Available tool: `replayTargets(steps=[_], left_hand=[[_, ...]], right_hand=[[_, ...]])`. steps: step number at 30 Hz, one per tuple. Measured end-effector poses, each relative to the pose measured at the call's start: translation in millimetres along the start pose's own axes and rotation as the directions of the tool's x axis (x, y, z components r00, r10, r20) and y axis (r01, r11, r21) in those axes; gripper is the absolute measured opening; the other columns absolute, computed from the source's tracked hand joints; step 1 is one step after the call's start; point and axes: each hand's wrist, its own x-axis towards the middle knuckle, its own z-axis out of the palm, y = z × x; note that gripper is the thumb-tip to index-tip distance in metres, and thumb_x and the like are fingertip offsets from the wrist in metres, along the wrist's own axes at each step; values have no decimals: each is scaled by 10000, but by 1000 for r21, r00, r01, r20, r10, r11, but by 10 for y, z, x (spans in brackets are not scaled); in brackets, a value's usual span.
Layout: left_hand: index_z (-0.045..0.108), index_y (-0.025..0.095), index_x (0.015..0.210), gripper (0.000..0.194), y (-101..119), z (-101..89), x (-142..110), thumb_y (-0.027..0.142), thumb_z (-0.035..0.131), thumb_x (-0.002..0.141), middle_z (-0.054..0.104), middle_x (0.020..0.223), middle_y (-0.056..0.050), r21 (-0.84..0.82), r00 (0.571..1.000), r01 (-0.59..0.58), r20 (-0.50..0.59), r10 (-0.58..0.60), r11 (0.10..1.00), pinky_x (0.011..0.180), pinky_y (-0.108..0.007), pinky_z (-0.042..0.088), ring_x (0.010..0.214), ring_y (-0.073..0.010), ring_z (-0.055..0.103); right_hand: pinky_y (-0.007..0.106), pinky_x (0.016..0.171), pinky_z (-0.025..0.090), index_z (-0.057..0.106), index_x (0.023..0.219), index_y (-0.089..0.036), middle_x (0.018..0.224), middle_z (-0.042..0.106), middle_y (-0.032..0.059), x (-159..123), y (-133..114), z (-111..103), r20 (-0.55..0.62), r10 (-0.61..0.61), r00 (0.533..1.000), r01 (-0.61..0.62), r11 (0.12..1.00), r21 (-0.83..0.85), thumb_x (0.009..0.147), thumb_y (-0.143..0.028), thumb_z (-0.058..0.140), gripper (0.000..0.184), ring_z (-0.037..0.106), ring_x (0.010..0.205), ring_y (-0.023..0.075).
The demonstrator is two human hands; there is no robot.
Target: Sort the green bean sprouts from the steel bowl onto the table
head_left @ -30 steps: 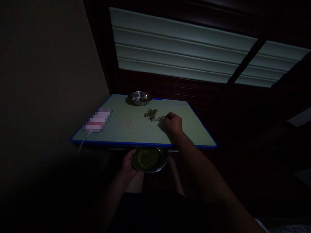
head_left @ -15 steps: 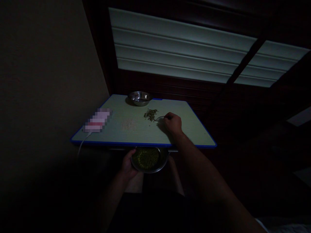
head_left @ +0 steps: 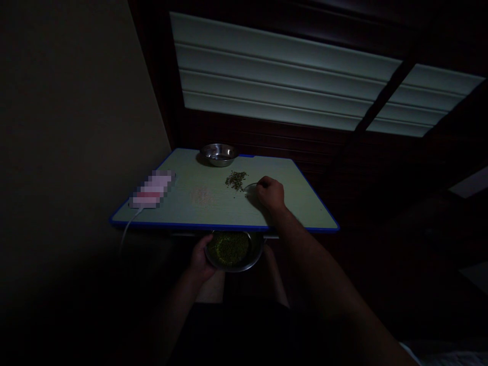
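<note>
My left hand (head_left: 201,262) is closed on the left rim of a metal bowl (head_left: 257,250), held just below the table's front edge. Small green beans (head_left: 230,249), which look like mung beans, fill its bottom. Over the table, my right hand (head_left: 270,192) is closed around a thin metal spoon (head_left: 249,185); its tip points left, close to the right edge of a loose pile of small dark and pale grains (head_left: 235,180). The spoon's far end is too dim to make out fully.
The pale table (head_left: 305,208) has a blue rim. Near its back edge stands a second metal bowl (head_left: 219,155). A blurred-out phone (head_left: 152,189) with a white cable (head_left: 128,226) lies at the left. A faint pinkish patch (head_left: 203,195) shows left of the pile.
Almost nothing differs. The view has shifted very slightly; both hands, the spoon and the bowl of beans keep their places.
</note>
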Motion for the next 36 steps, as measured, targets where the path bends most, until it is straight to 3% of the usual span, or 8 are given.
replayTargets(steps=[8, 19, 36], left_hand=[[718, 140, 893, 207, 1, 1, -10, 201, 560, 774, 771, 754, -76, -18, 999, 8, 36, -8, 1000, 899, -456, 519, 861, -282, 725], [714, 144, 968, 257, -1, -15, 5, 203, 551, 779, 773, 763, -74, -14, 999, 13, 31, -12, 1000, 897, -449, 522, 832, -273, 728], [702, 145, 1005, 281, -11, -31, 15, 195, 562, 767, 773, 769, -62, -20, 1000, -10, 14, 10, 1000, 872, -446, 534, 809, -267, 730]], right_hand=[[261, 679, 418, 693, 752, -197, 750, 691, 19, 1, 8, 0, -28, 3, 1000, -2, 1000, 23, 705, -240, 486, 216, 594, 719, 157], [250, 669, 429, 692, 733, -199, 707, 678, 1, -28, -36, -21, 31, 40, 999, -42, 995, 87, 687, -231, 502, 198, 586, 693, 150], [252, 706, 438, 712, 785, -199, 786, 708, 20, -6, 0, 14, 31, 0, 1000, -2, 999, 39, 727, -232, 515, 208, 604, 731, 149]])
